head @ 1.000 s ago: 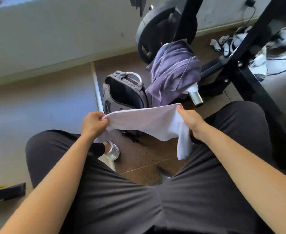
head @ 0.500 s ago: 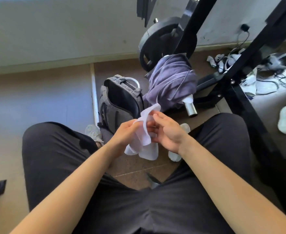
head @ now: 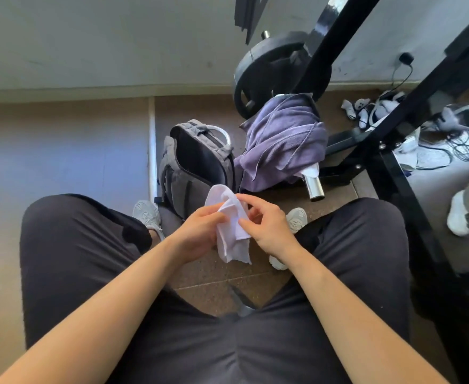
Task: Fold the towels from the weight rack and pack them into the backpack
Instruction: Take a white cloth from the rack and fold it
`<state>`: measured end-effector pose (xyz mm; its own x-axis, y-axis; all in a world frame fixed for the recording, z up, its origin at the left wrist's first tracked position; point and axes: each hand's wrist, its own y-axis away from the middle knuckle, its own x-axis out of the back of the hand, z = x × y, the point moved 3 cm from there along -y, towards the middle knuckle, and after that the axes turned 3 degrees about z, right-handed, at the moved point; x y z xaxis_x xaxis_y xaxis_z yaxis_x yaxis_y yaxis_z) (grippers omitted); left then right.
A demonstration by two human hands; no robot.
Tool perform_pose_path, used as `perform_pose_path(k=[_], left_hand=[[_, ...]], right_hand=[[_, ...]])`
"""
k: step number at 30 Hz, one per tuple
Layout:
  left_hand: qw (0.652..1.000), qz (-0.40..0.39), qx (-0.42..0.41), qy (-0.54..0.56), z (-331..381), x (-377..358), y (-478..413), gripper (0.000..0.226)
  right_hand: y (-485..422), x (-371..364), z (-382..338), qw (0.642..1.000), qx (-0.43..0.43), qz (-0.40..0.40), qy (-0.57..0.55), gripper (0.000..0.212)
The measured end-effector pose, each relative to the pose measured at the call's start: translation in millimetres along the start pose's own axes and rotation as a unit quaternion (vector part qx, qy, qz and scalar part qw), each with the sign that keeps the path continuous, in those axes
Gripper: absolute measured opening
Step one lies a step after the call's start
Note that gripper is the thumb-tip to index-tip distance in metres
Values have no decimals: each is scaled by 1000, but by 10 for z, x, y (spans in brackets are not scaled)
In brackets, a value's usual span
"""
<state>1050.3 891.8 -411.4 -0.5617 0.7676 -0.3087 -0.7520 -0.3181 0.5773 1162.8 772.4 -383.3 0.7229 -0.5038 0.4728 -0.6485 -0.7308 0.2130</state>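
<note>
1. Head view: left hand and right hand both pinch a small white towel, bunched between the knees.
2. Grey backpack stands open on the floor, just beyond the hands.
3. Purple towel drapes over the weight rack bar, right of the backpack.

White towel, purple towel, grey backpack.
</note>
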Motion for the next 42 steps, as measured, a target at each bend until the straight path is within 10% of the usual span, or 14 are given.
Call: perform_pose_path(k=[12,25,42], left_hand=[[976,-127,-93,150,180,39,53,78],[990,37,-128,49,117,1,76,13],[959,27,-243,-142,189,3,146,17]], right_hand=[[164,88,-218,970,-2,-35,-239,38],[122,159,-148,975,195,79,68,11],[6,96,-88,994,66,48,-74,16]])
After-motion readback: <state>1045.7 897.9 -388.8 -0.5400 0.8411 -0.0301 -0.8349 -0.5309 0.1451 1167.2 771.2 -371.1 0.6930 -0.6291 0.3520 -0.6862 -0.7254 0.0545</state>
